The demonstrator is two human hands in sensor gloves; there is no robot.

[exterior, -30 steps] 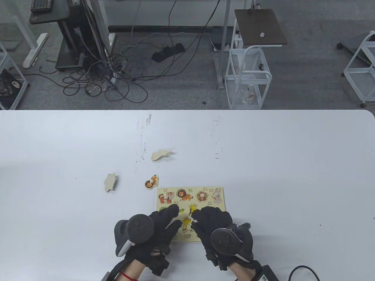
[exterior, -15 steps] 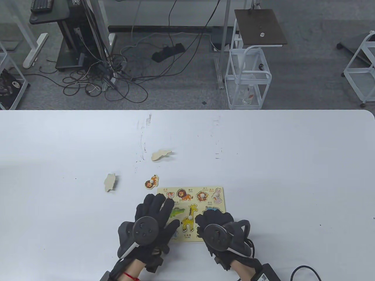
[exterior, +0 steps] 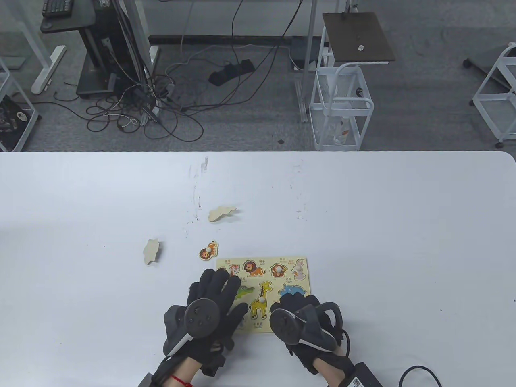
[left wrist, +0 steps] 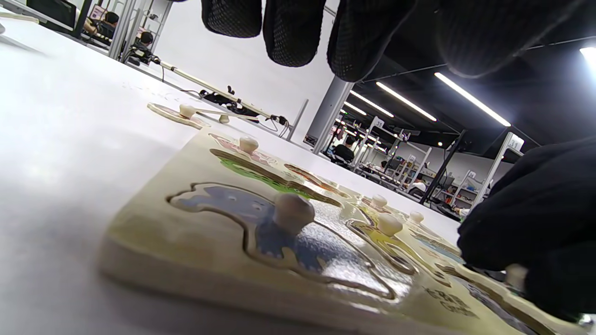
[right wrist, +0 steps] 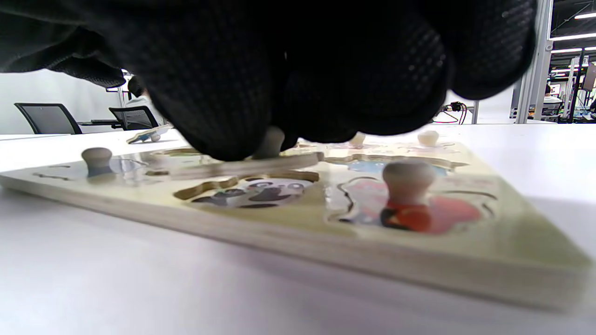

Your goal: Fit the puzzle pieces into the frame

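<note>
The yellow puzzle frame (exterior: 267, 278) lies near the table's front edge, with several animal pieces seated, among them a giraffe (exterior: 260, 302), a crocodile (exterior: 243, 292) and a hippo (exterior: 292, 290). My left hand (exterior: 225, 294) lies open with spread fingers over the frame's left part; in the left wrist view its fingers (left wrist: 288, 32) hang above the board. My right hand (exterior: 292, 304) is curled over the frame's near right part. In the right wrist view it pinches the knob of a flat piece (right wrist: 260, 165), held tilted just above a panda-printed recess (right wrist: 253, 191).
Three loose pieces lie beyond the frame: a face-up orange animal (exterior: 208, 250), a face-down piece at the left (exterior: 151, 250) and a face-down piece farther back (exterior: 221, 213). A cable and grey box (exterior: 367, 375) lie at the front right edge.
My right hand let go of the giraffe, now seated, and drew back to the frame's near right, uncovering the hippo. My left hand slid forward and spread over the frame's left part.
</note>
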